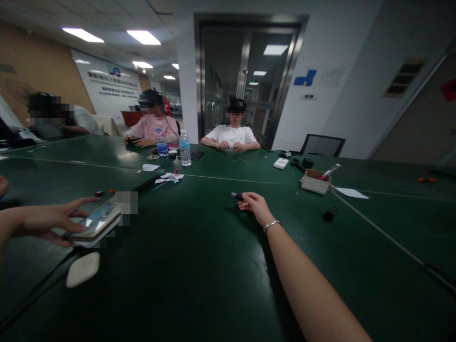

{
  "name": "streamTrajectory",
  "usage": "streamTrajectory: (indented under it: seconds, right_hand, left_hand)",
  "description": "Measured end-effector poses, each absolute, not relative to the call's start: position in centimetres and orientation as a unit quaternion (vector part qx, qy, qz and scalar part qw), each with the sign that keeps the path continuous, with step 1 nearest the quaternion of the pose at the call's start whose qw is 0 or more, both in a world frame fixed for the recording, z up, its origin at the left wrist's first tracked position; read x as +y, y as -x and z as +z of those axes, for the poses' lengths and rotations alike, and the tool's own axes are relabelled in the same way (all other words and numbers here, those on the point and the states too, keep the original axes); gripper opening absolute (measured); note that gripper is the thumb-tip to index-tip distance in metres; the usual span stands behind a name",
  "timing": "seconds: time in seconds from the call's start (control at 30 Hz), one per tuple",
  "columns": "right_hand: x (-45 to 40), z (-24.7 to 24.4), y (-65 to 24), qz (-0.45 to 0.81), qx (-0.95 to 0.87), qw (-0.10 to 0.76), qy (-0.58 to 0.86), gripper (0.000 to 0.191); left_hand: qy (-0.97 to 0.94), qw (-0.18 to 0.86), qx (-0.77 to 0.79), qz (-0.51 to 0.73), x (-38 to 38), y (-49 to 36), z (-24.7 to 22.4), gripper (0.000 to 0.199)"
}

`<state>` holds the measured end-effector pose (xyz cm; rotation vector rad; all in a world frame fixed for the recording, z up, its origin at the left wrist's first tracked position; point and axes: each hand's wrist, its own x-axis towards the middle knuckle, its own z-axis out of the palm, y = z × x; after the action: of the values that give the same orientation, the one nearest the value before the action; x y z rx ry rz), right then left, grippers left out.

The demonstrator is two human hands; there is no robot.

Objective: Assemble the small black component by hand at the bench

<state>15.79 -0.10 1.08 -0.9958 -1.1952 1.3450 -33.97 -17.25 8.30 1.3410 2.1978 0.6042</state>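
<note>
My right hand (pixel 253 205), a silver bangle on its wrist, pinches a small black stick with a metal tip (pixel 237 195), which looks like a USB plug. It is above the dark green table (pixel 199 266). At the left, my left hand (pixel 59 221) grips a phone (pixel 101 219) with a shiny screen, fingers along its edge and on its face. A white slab lies directly under the phone; part of both is blurred out. Nearer to me, a rounded white case (pixel 83 270) rests beside a black cable (pixel 42 281).
Across the table sit several people. Two water bottles (pixel 185 151) and crumpled paper (pixel 170 177) stand or lie beyond my hands. To the right are a small cardboard box (pixel 315 183), a dark small object (pixel 329 214) and a white device (pixel 281 163). Another person's hand (pixel 3 185) shows at far left.
</note>
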Motion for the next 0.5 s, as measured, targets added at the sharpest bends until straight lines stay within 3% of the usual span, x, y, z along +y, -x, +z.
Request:
streamTrajectory:
  seconds: [0.27, 0.5]
  right_hand:
    - [-1.3, 1.1, -15.9, 0.564, -0.482, 0.534, 0.405, 0.012]
    - [-1.1, 1.1, -15.9, 0.562, -0.473, 0.547, 0.401, 0.012]
  left_hand:
    - [-0.416, 0.44, 0.767, 0.212, -16.3, 35.8, 9.3, 0.108]
    - [-0.39, 0.442, 0.781, 0.205, -16.5, 35.3, 9.6, 0.115]
